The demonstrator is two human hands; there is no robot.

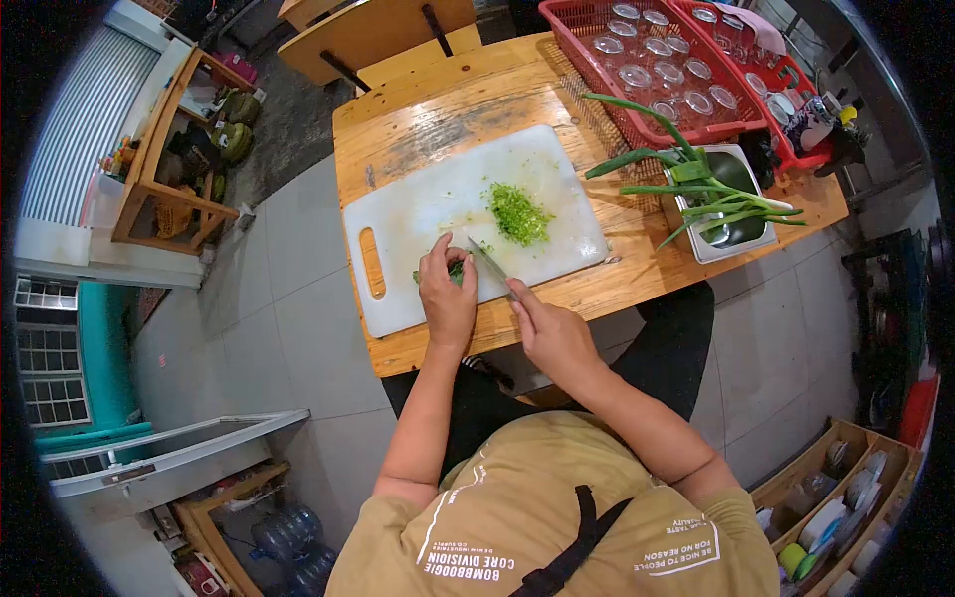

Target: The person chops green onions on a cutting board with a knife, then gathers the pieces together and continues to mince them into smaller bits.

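The left hand (448,298) stands on the white cutting board (398,214) with its fingers bent, tips pointing down. Beneath and between them is a small bunch of greens (457,271): a dark green part shows in the gap between thumb and fingers, and a little more green peeks out on the left side of the hand. The fingers are partly closed around this bunch, pinning it to the board; how tightly they press, I cannot tell.

The right hand (552,333) is closed around the handle of a knife (489,263), with the index finger and thumb lying forward near the start of the blade. The blade slants away up and to the left, its tip just beside the left fingers, on their right side. The greens therefore lie to the left of the blade, under the left fingers. Whether the edge touches them is too small to tell.

Beyond the blade, to its right, lies a loose heap of finely chopped greens (519,215), apart from both hands, with stray bits scattered around it on the board. The board lies flat and at a slant on the wooden table (438,85). Right of the board, long green stalks (711,189) lie across a metal pan (761,164), their ends sticking out past its rim.
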